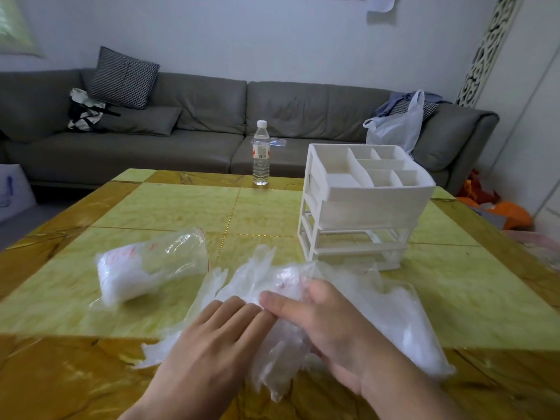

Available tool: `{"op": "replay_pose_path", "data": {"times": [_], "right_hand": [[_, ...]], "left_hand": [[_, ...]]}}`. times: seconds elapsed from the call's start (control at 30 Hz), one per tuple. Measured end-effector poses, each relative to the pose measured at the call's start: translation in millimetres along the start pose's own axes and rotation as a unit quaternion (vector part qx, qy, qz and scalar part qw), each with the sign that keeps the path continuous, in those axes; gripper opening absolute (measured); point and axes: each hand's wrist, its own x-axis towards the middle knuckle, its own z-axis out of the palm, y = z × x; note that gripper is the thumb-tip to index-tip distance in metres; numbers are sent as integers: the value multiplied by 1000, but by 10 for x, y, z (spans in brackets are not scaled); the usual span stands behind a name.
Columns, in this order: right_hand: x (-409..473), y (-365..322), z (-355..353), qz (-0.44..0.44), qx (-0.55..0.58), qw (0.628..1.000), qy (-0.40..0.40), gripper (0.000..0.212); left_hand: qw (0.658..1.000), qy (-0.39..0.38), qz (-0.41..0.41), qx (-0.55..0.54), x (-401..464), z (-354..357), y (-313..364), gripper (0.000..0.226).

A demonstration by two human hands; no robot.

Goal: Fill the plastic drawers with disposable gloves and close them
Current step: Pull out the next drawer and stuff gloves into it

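A white plastic drawer unit stands on the right half of the table, with a divided tray on top and its drawers pushed in. A heap of clear disposable gloves lies at the near edge of the table. My left hand presses flat on the gloves with straight fingers. My right hand grips a bunch of the gloves, thumb curled over the plastic. A clear zip bag of gloves lies to the left.
A water bottle stands at the table's far edge. The yellow-green tiled table fills the foreground. Behind it runs a grey sofa with a cushion, a tote bag and a white plastic bag.
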Motion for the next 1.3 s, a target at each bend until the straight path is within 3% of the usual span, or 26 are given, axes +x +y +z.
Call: {"op": "replay_pose_path", "data": {"times": [0.03,0.13,0.17,0.3,0.37,0.57,0.73,0.83,1.03,1.07,1.17,1.3], "right_hand": [[17,26,25,-16,-10,1000,25,89],[80,51,1,-69,0,994,82,25],[85,40,-19,-75,-5,992,99,20],[77,0,-24,-103,-28,986,129,21],[47,-23,-35,-122,-24,985,120,19],[76,-58,-124,-163,48,978,125,21],[73,-63,-141,-169,46,977,122,31],[67,-85,-150,-167,40,979,113,36],[24,-137,-238,-145,-23,976,160,35],[14,-139,-241,-138,-39,976,162,34],[-8,-136,-199,-126,-71,978,151,36],[-16,-153,-179,-129,-44,978,155,40]], "left_hand": [[1000,-7,2,-7,9,-3,10,35],[998,-31,-24,-47,-7,-11,18,48],[995,-37,-55,-75,-17,-35,9,54],[970,-102,-164,-145,-63,-111,-112,79],[967,-120,-168,-152,-101,-110,-236,70],[962,-76,-248,-88,-136,-138,-568,63],[958,-74,-271,-53,-151,-151,-611,52],[952,-71,-282,-95,-153,-168,-585,52],[929,-164,-266,-198,-161,-325,-636,65],[932,-157,-253,-205,-151,-339,-611,64],[952,-75,-225,-195,-76,-329,-493,29],[943,69,-262,-195,34,-293,-331,17]]}}
